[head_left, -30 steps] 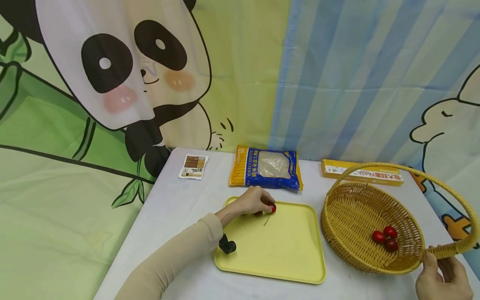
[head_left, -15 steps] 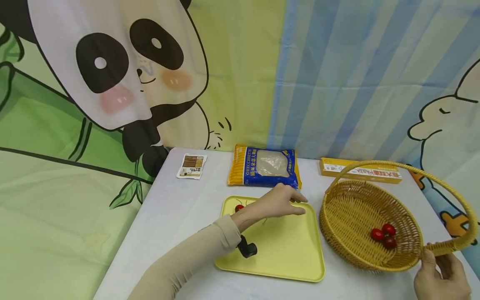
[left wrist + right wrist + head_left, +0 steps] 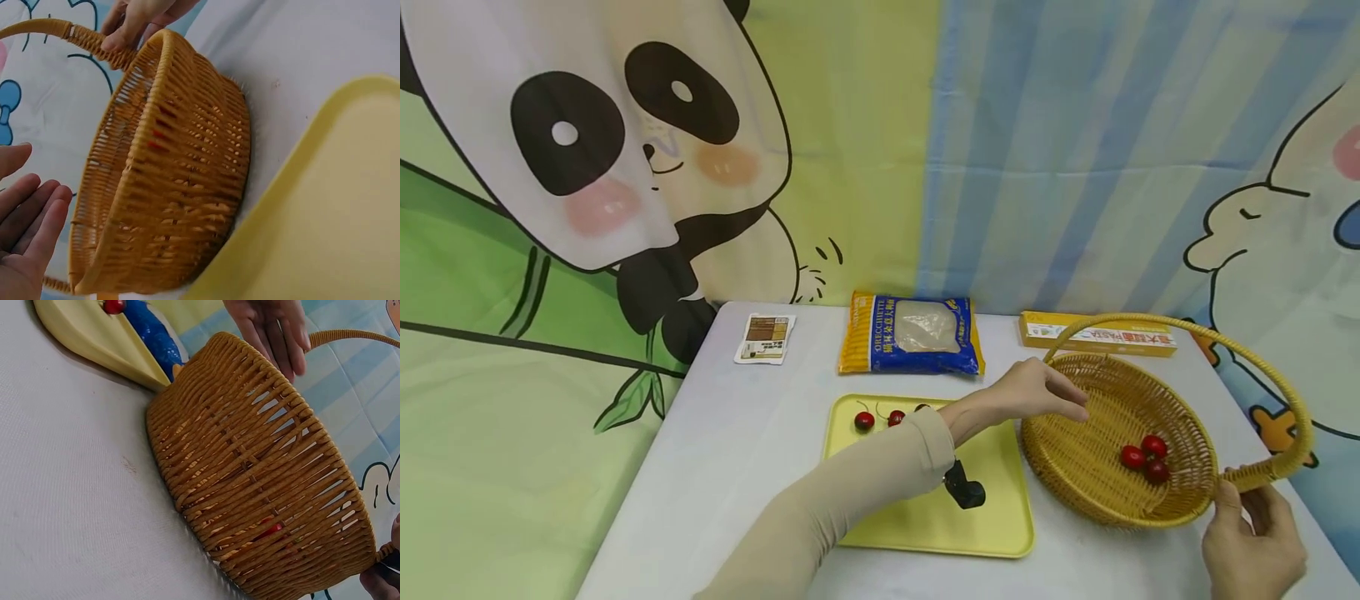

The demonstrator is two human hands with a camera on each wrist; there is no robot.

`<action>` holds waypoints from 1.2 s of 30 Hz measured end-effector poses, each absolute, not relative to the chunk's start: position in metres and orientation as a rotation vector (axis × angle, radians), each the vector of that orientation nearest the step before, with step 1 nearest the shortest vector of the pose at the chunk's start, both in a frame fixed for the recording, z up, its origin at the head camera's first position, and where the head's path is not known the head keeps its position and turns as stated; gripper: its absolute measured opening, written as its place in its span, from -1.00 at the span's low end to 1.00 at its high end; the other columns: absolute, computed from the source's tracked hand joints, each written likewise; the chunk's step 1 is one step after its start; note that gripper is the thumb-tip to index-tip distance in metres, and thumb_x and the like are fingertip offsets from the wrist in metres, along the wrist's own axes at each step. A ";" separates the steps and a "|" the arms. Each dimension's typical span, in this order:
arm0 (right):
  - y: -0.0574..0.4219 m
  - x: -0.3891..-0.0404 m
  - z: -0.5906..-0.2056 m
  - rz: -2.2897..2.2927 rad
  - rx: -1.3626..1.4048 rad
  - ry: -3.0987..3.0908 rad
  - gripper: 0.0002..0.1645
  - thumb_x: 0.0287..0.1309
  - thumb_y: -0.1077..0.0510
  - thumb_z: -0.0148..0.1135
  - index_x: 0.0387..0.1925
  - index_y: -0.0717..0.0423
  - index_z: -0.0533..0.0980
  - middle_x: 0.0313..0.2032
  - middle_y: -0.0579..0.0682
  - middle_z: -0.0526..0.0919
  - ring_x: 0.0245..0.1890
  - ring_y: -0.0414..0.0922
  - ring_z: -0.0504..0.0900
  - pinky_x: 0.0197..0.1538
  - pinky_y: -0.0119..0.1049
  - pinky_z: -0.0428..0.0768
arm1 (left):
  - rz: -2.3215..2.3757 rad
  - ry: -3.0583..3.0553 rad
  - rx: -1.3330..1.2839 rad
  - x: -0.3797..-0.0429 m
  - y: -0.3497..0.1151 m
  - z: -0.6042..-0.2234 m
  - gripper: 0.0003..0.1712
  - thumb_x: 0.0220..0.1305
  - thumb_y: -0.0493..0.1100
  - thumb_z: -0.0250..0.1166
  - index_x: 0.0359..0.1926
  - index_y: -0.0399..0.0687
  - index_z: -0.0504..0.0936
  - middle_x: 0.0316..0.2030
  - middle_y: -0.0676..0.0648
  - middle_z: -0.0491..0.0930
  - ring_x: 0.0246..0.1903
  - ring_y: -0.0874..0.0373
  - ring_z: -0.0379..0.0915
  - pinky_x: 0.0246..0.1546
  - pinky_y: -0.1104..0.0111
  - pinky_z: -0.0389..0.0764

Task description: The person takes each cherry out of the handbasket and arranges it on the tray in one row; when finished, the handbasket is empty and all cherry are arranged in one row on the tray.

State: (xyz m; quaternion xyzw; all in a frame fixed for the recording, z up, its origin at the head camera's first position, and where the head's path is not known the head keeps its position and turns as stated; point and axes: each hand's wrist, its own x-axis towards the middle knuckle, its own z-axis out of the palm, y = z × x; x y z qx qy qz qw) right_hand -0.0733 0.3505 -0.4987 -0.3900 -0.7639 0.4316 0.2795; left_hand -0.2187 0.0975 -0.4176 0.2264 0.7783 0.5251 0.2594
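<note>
My left hand (image 3: 1037,392) hovers over the left rim of a wicker basket (image 3: 1075,492), fingers extended and the thumb apart, with nothing seen in it. In the left wrist view, the fingers (image 3: 44,219) spread beside the basket's opening. My right hand (image 3: 1253,533) grips the foot of the basket's handle (image 3: 1255,477) at the near right. Three red cherries (image 3: 1133,457) lie together inside the basket. On the yellow tray (image 3: 1015,525), stemmed cherries (image 3: 864,421) sit along the far edge; the left forearm hides part of the tray.
Behind the tray lies a blue and yellow pasta bag (image 3: 913,335). A long pasta box (image 3: 1097,335) is behind the basket, and a small packet (image 3: 765,338) at the far left. A patterned curtain (image 3: 865,167) closes off the table's back.
My left hand has let go of a cherry at the tray and moved right to the basket, its fingers opening out. My right hand keeps its grip on the handle. The view has shifted slightly.
</note>
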 end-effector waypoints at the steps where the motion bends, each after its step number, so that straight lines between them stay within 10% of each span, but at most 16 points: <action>1: 0.350 -0.074 -0.499 1.161 -1.043 -2.052 -0.45 0.56 -0.05 0.06 0.49 -0.26 0.39 0.43 -0.17 0.49 0.39 -0.42 0.44 0.40 -0.46 0.45 | 1.419 2.115 0.602 -0.219 0.102 -0.418 -0.78 0.25 -0.04 0.56 -0.08 0.17 0.86 -0.16 0.26 0.80 -0.08 0.43 0.62 -0.05 0.46 0.65; 20: 0.350 -0.074 -0.497 1.139 -1.030 -2.088 -0.45 0.58 -0.07 0.01 0.50 -0.29 0.36 0.46 -0.14 0.46 0.46 -0.31 0.40 0.45 -0.39 0.44 | 1.425 1.972 0.283 -0.222 0.180 -0.419 -0.92 0.23 -0.22 0.55 -0.26 -0.11 0.87 -0.39 -0.04 0.80 -0.39 0.18 0.71 -0.08 0.29 0.75; 36: 0.347 -0.072 -0.499 1.090 -0.935 -2.098 -0.47 0.58 -0.01 0.05 0.49 -0.20 0.39 0.41 0.00 0.53 0.44 -0.24 0.47 0.39 -0.42 0.48 | 1.563 1.827 0.102 -0.228 0.206 -0.429 -0.93 0.20 -0.38 0.52 -0.34 -0.36 0.81 -0.27 -0.28 0.80 -0.10 -0.17 0.77 0.08 0.08 0.72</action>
